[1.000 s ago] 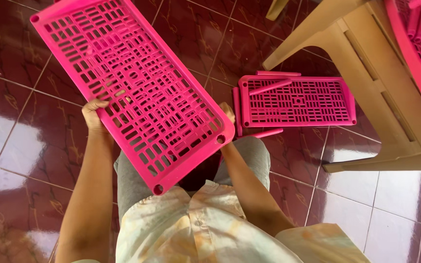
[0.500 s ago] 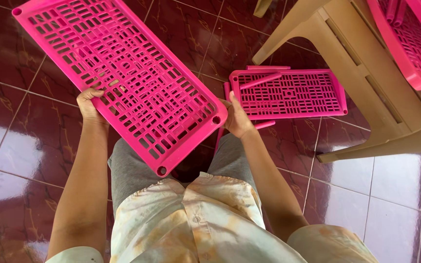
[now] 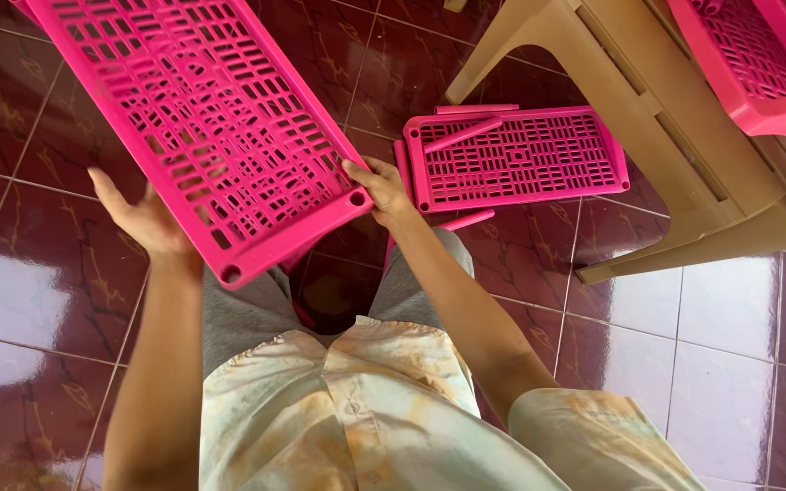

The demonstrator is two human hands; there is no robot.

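Note:
A large pink plastic lattice panel point(image 3: 193, 127) is held tilted over my knees, running from the top left down to its near short edge. My left hand point(image 3: 143, 221) supports it from beneath at the near left corner, palm up and partly hidden by the panel. My right hand point(image 3: 379, 189) grips the near right corner, by a round socket hole. A second, smaller pink lattice panel point(image 3: 516, 159) lies flat on the floor just past my right hand, with a loose pink rod point(image 3: 461, 135) resting on it.
A beige plastic table point(image 3: 648, 118) stands at the right, with more pink panels point(image 3: 757, 64) stacked on top. The floor is glossy dark red and white tile point(image 3: 702, 364). Another pink rod point(image 3: 466, 220) lies by the floor panel's near edge.
The large panel has shifted up and left, its near edge rising. My left hand slid from the panel's top face to under its corner; my right hand stays on the right corner.

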